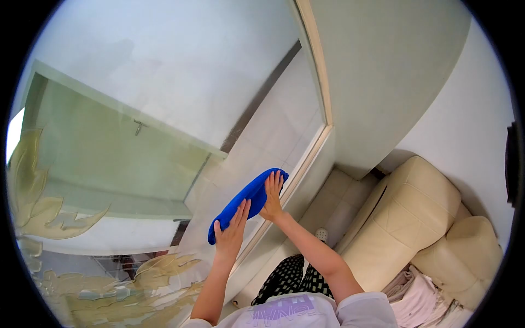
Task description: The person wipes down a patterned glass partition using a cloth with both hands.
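Note:
A blue cloth (249,199) lies folded against the large glass pane (219,104), near its lower frame. My left hand (232,229) presses flat on the cloth's lower left part, its fingers spread. Further up and to the right, my right hand (272,197) rests on the cloth's other end with the fingers stretched out. Both palms face the glass. Part of the cloth under the hands is hidden.
A pale wooden frame (319,71) edges the glass. Leaf-shaped decoration (49,218) covers the pane's lower left. Through the glass show a green door (109,142) and floor tiles. A cream sofa (404,213) stands at the right, with folded fabric (413,298) beside it.

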`<state>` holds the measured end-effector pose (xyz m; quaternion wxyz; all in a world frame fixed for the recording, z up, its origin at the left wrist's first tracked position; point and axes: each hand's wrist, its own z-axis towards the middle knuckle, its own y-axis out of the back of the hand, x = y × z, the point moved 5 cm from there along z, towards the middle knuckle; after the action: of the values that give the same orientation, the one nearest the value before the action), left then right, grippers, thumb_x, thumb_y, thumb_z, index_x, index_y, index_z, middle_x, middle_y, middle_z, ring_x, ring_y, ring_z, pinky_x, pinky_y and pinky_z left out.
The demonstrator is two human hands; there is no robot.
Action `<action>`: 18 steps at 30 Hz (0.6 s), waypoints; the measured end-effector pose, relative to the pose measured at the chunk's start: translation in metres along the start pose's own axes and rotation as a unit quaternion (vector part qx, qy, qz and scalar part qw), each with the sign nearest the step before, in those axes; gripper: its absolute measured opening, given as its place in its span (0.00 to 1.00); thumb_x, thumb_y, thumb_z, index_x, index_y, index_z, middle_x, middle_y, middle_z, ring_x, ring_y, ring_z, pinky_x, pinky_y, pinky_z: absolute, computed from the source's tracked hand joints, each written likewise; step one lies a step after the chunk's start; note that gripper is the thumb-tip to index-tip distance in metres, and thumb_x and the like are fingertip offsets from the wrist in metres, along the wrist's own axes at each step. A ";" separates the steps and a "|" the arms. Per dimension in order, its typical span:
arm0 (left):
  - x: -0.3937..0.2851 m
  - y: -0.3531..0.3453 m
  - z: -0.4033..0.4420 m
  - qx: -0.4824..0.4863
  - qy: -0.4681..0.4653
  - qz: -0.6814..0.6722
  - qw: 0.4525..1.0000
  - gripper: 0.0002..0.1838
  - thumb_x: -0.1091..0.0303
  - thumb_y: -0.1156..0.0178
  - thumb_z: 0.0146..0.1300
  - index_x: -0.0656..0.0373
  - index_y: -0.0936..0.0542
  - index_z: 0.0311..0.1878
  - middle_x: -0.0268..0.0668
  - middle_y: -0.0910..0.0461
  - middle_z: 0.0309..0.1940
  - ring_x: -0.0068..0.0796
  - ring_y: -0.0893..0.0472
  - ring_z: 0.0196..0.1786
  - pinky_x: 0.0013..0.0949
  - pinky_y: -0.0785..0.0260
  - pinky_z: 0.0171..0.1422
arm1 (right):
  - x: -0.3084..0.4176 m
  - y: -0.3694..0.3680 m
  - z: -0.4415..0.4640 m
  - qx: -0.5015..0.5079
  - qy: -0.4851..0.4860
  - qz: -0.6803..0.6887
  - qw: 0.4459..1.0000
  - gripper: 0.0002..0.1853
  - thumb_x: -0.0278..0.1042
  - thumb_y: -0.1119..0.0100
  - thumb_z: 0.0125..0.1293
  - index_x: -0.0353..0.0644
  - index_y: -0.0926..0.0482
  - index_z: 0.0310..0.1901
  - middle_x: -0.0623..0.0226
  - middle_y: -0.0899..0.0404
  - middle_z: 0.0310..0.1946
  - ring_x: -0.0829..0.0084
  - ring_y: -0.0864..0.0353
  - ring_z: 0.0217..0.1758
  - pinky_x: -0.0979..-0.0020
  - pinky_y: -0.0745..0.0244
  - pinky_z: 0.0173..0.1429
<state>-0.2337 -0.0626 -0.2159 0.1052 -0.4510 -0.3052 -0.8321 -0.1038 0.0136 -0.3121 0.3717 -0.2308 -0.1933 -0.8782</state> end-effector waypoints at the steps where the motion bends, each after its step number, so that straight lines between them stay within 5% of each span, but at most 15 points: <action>1: -0.002 -0.001 -0.001 0.001 -0.002 0.000 1.000 0.33 0.53 0.44 0.63 0.32 0.37 0.73 0.16 0.42 0.75 0.18 0.47 0.76 0.57 0.61 0.70 | -0.001 -0.001 -0.003 0.002 -0.002 -0.002 1.000 0.44 0.53 0.50 0.65 0.40 0.55 0.76 0.50 0.62 0.78 0.41 0.69 0.80 0.36 0.78 0.75; 11: -0.019 -0.016 -0.013 0.052 -0.011 -0.066 0.996 0.30 0.56 0.47 0.66 0.38 0.35 0.72 0.18 0.35 0.71 0.10 0.32 0.65 0.61 0.60 0.69 | -0.006 -0.004 -0.012 0.019 -0.005 0.016 1.000 0.45 0.47 0.49 0.64 0.40 0.58 0.76 0.49 0.62 0.78 0.36 0.70 0.79 0.34 0.76 0.75; 13: -0.022 -0.021 -0.019 0.037 0.021 -0.055 0.998 0.32 0.66 0.55 0.65 0.33 0.39 0.74 0.19 0.43 0.75 0.07 0.47 0.74 0.58 0.72 0.73 | -0.005 -0.002 -0.010 0.013 0.009 0.007 1.000 0.45 0.49 0.49 0.64 0.40 0.58 0.76 0.49 0.62 0.78 0.37 0.69 0.79 0.34 0.76 0.75; 18: -0.020 -0.021 -0.021 -0.006 0.029 -0.040 0.999 0.30 0.64 0.54 0.65 0.35 0.36 0.73 0.20 0.43 0.75 0.13 0.49 0.77 0.63 0.78 0.74 | -0.003 -0.002 0.003 0.009 0.057 -0.026 0.998 0.47 0.64 0.54 0.64 0.41 0.52 0.76 0.50 0.58 0.78 0.39 0.65 0.79 0.34 0.74 0.75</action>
<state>-0.2465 -0.0607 -0.2495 0.0784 -0.4144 -0.3150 -0.8502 -0.1025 0.0179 -0.3113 0.3614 -0.1722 -0.1857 -0.8973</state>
